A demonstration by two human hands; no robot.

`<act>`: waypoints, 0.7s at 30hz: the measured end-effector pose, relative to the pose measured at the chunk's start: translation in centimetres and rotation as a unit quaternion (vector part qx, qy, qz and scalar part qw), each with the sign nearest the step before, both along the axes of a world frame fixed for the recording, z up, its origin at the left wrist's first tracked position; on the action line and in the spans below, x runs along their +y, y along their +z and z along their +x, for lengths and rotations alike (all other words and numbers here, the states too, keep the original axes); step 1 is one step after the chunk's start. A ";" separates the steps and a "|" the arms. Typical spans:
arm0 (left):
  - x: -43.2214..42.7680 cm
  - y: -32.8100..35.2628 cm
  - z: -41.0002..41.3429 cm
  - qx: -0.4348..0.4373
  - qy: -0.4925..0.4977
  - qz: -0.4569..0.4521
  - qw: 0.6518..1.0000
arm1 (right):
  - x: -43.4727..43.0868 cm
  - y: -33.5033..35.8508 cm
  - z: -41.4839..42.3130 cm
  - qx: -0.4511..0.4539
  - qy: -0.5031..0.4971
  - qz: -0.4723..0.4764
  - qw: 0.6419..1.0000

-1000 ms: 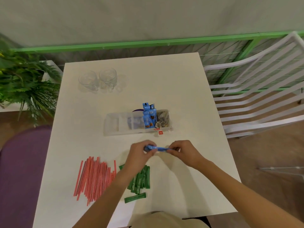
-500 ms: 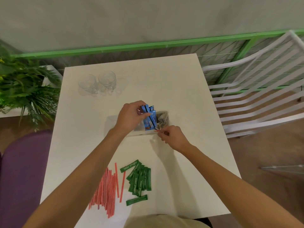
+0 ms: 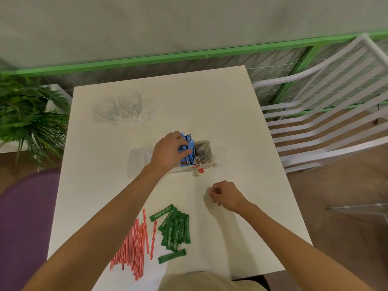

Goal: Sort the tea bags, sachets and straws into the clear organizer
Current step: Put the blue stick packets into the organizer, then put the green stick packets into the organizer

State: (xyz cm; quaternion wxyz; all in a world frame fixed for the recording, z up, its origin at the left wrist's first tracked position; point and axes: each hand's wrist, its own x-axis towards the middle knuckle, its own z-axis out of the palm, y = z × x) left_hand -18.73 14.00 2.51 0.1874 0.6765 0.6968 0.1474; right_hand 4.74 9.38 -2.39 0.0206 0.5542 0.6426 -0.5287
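Head view: left hand (image 3: pixel 168 151) grips blue sachets (image 3: pixel 188 147) in organizer (image 3: pixel 212 162) — right hand (image 3: pixel 225 195) loosely curled

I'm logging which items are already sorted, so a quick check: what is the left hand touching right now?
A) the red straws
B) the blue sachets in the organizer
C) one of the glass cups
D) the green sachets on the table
B: the left hand has its fingers on the blue sachets standing in the clear organizer, while the red straws, green sachets and glass cups lie untouched elsewhere.
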 end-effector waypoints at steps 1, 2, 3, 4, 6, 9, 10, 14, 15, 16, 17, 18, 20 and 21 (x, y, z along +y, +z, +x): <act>0.0 -0.2 -0.1 -0.003 -0.003 0.000 1.000 | -0.1 0.0 0.0 -0.001 0.002 -0.004 1.000; 0.1 -0.1 -0.1 -0.008 -0.005 0.002 1.000 | -0.1 0.1 -0.1 -0.004 0.004 -0.008 1.000; 0.1 0.0 -0.1 -0.014 -0.006 0.004 1.000 | -0.2 0.1 -0.2 -0.006 0.007 -0.010 1.000; 0.2 0.1 -0.1 -0.019 -0.006 0.006 1.000 | -0.3 0.1 -0.3 -0.008 0.010 -0.013 1.000; 0.1 0.2 -0.2 -0.032 -0.003 0.014 0.999 | -0.6 -0.1 -0.6 -0.006 0.017 -0.020 1.000; -0.7 0.5 -0.2 -0.073 0.018 0.045 0.996 | -1.3 -0.5 -1.0 -0.002 0.031 -0.033 0.999; -1.4 0.8 -0.1 -0.094 0.027 0.058 0.993 | -1.5 -0.6 -1.1 0.000 0.036 -0.036 0.999; -6.3 1.1 0.4 -0.157 0.053 0.069 0.984 | -3.1 -1.2 -1.9 0.005 0.060 -0.050 0.997; -7.8 0.8 0.5 -0.163 0.062 0.049 0.983 | -3.6 -1.3 -2.1 0.005 0.068 -0.052 0.996; -9.4 0.3 0.6 -0.167 0.075 0.019 0.983 | -4.1 -1.4 -2.3 0.006 0.077 -0.055 0.995; -11.0 -0.3 0.7 -0.168 0.088 -0.014 0.982 | -4.7 -1.5 -2.5 0.007 0.082 -0.056 0.995; -12.5 -1.0 0.8 -0.164 0.101 -0.048 0.980 | -5.2 -1.7 -2.8 0.004 0.088 -0.053 0.995; -15.4 -2.4 0.8 -0.147 0.116 -0.110 0.976 | -6.3 -1.8 -3.5 -0.021 0.100 -0.040 0.994; -16.7 -3.0 0.9 -0.140 0.119 -0.134 0.974 | -6.7 -1.8 -3.8 -0.039 0.105 -0.029 0.993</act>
